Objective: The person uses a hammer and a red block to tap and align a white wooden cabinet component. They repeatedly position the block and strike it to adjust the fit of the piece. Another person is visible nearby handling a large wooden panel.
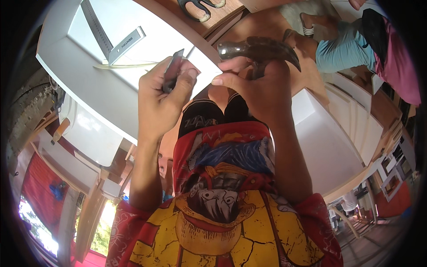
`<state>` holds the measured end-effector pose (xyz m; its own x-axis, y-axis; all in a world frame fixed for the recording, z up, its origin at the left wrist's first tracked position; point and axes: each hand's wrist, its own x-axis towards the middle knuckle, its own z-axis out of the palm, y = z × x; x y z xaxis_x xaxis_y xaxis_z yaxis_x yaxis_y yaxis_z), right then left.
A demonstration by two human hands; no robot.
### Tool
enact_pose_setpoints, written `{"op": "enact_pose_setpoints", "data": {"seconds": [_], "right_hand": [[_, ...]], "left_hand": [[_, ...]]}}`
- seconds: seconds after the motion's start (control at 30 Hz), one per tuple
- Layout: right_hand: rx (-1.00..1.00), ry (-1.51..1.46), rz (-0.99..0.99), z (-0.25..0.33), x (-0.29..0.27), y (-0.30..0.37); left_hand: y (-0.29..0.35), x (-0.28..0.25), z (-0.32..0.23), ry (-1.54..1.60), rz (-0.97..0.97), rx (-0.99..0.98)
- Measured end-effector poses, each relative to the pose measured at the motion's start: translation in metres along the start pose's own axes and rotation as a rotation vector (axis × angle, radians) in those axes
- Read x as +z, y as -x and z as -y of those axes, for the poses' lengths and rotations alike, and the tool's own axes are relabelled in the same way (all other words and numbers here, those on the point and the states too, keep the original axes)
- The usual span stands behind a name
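My left hand [161, 98] is closed around a short, flat, dark metal blade [173, 71] with a slanted tip pointing up. Whether it has a handle is hidden by my palm. My right hand [267, 89] grips a claw hammer [253, 48] close under its head, claw to the right. Its thumb and forefinger come together at the white panel's edge; anything tiny between them cannot be made out. Beyond my left hand, a try square [127, 45] lies in a white-lined box [102, 104], with a thin pale strip [129, 66] beside it.
A dark curved tool with pale tips [201, 10] rests on a wooden surface at the top. To the right, another person [344, 49] in light blue shorts is close by. White panels and an open white box [322, 142] stand at my right. Further boards surround me at left.
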<state>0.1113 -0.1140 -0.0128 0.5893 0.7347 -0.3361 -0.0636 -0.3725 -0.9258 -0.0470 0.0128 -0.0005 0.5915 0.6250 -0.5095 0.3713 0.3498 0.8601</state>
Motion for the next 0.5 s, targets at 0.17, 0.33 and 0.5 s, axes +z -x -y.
{"op": "enact_pose_setpoints", "data": {"seconds": [0.17, 0.33, 0.5], "right_hand": [[-0.015, 0.102, 0.077, -0.001, -0.004, -0.004], [0.067, 0.039, 0.066, 0.0, 0.002, -0.002], [0.124, 0.022, 0.056, 0.003, 0.005, 0.002]], "left_hand": [[-0.001, -0.004, 0.006, -0.261, 0.034, 0.409], [0.008, -0.006, 0.006, -0.201, -0.053, 0.446], [0.006, -0.033, -0.026, 0.579, 0.059, 0.364]]}}
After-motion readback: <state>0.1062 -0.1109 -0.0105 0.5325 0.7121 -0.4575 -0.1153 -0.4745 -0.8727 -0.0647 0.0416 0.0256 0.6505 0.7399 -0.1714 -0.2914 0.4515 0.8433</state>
